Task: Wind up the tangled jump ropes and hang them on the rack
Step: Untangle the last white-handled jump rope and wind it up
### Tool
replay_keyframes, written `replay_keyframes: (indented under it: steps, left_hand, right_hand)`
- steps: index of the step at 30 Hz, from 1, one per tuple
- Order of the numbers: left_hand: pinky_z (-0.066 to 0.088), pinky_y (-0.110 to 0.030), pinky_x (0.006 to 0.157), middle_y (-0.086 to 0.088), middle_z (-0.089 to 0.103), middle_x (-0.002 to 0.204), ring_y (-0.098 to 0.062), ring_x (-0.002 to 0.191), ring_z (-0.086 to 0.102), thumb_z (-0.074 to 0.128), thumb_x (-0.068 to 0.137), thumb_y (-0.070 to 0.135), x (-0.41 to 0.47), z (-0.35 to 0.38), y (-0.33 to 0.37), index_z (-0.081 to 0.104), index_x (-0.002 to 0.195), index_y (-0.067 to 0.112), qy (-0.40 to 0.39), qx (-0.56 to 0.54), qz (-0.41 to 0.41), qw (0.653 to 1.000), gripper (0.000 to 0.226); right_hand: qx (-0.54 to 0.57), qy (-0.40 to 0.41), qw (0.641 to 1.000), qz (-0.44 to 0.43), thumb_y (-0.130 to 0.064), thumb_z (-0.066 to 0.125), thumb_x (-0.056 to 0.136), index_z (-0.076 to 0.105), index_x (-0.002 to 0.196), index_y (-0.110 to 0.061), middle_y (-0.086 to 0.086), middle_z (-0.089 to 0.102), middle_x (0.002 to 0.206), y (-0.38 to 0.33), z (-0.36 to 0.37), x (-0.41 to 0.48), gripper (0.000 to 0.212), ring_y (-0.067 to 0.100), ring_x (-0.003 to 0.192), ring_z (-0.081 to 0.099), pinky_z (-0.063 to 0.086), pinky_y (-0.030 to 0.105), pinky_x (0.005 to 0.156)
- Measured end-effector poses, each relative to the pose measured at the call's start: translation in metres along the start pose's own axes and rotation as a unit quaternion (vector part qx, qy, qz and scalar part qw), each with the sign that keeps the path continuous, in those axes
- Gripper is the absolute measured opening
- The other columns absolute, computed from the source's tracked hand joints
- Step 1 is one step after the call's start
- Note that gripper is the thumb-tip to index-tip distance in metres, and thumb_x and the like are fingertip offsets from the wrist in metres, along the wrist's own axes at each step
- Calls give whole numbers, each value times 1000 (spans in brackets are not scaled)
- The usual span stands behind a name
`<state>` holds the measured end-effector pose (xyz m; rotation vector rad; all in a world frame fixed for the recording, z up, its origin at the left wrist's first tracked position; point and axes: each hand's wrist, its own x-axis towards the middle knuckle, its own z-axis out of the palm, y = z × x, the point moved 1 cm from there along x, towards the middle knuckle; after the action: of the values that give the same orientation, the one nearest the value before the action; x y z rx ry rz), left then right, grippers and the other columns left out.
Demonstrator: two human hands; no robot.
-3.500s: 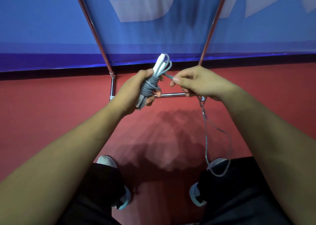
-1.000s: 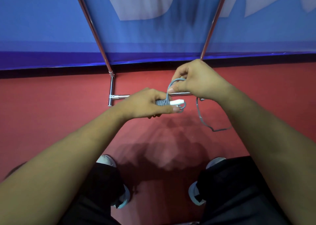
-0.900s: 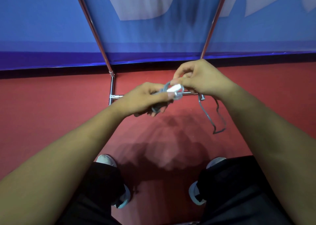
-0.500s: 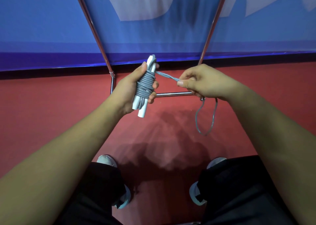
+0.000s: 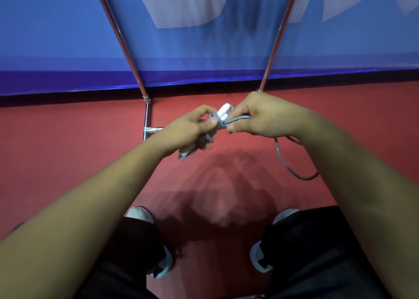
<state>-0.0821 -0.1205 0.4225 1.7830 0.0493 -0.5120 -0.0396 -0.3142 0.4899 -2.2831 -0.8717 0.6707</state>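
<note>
My left hand (image 5: 188, 130) grips a grey jump rope (image 5: 216, 126) wound in coils round its two white handles, whose tips stick out above and below my fist. My right hand (image 5: 260, 117) pinches the free grey cord close to the bundle, right beside my left thumb. A short loose loop of the cord (image 5: 292, 169) hangs below my right wrist. The metal rack (image 5: 147, 119) stands on the floor behind my hands; its two uprights run up out of view and its low crossbar is mostly hidden by my hands.
A blue banner (image 5: 204, 49) with white lettering hangs behind the rack. The floor (image 5: 68, 151) is red. My two shoes (image 5: 140, 214) and dark trouser legs fill the bottom of the view.
My hands came together: the bundle dropped and tilted, and my right hand moved left up against it. The loose loop under my right hand has swung to the right.
</note>
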Motion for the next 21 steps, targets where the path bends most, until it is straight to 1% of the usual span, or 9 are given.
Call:
replay_keyframes:
  steps: [2, 3, 4, 7, 9, 11, 14, 17, 21]
  left_hand:
    - [43, -23, 50, -3, 65, 85, -12, 61, 58, 55, 103, 22, -3, 3, 2, 59, 118, 22, -21, 131, 24, 991, 15]
    - [42, -20, 48, -1, 65, 85, -9, 61, 57, 56, 102, 22, -5, 4, 4, 62, 117, 24, -30, 160, 33, 986, 16]
    - [44, -19, 51, 0, 65, 85, -10, 63, 58, 57, 101, 21, -6, 4, 5, 65, 114, 26, -38, 170, 42, 984, 16]
    - [53, -28, 61, 10, 63, 74, -13, 65, 59, 62, 84, 33, -11, 4, 10, 67, 98, 42, -72, 170, 70, 980, 17]
    - [54, -30, 59, 14, 60, 69, -12, 61, 57, 67, 79, 45, -14, 6, 10, 68, 98, 43, -90, 184, 85, 975, 19]
    - [53, -32, 56, 10, 60, 64, -13, 56, 56, 75, 79, 52, -15, 10, 10, 69, 91, 38, -72, 182, 91, 976, 19]
    - [49, -30, 51, -4, 59, 62, -19, 52, 54, 76, 86, 38, -16, 10, 11, 69, 82, 28, -46, 100, 97, 989, 14]
    - [40, -21, 43, -12, 59, 66, -24, 50, 52, 62, 97, 30, -17, 7, 14, 61, 93, 10, -40, 0, 113, 993, 21]
    - [41, -28, 47, -19, 55, 67, -25, 46, 49, 48, 98, 32, -11, 7, 14, 48, 104, 8, -14, -199, 126, 972, 26]
  right_hand:
    - [-3, -17, 1000, 9, -17, 67, 92, 76, 85, -11, -9, 44, 44, 0, 3, 0, 13, 7, 42, 35, 28, 19, 44]
    - [4, -21, 1000, 15, -16, 66, 93, 75, 84, -10, -10, 45, 43, 0, 5, 0, 14, 6, 41, 36, 28, 18, 43]
    - [11, -20, 1000, 18, -15, 65, 93, 74, 84, -8, -11, 47, 41, 0, 5, 0, 15, 5, 39, 37, 29, 16, 43]
    - [13, 16, 1000, 1, -10, 67, 91, 73, 83, -5, -16, 55, 45, -3, 4, 3, 12, 0, 43, 46, 33, 11, 47]
    - [45, 59, 997, -3, -11, 76, 84, 72, 86, -5, -8, 62, 56, -2, 3, 7, 7, 0, 45, 47, 35, 13, 47]
    - [95, 88, 992, 15, -11, 82, 79, 64, 90, -5, 4, 60, 59, -1, 3, 9, 22, 3, 40, 44, 33, 14, 38]
    - [133, 106, 985, 28, -12, 80, 81, 63, 88, -1, 1, 56, 50, 2, 6, 8, 22, 5, 37, 44, 31, 14, 35]
    - [184, 123, 974, 53, -13, 70, 91, 67, 87, -4, -2, 58, 49, 11, 7, 9, 10, 10, 40, 47, 33, 16, 37]
    - [157, 72, 984, 47, -19, 59, 99, 72, 95, -12, 2, 57, 60, 19, 10, 12, 15, 11, 43, 48, 38, 19, 42]
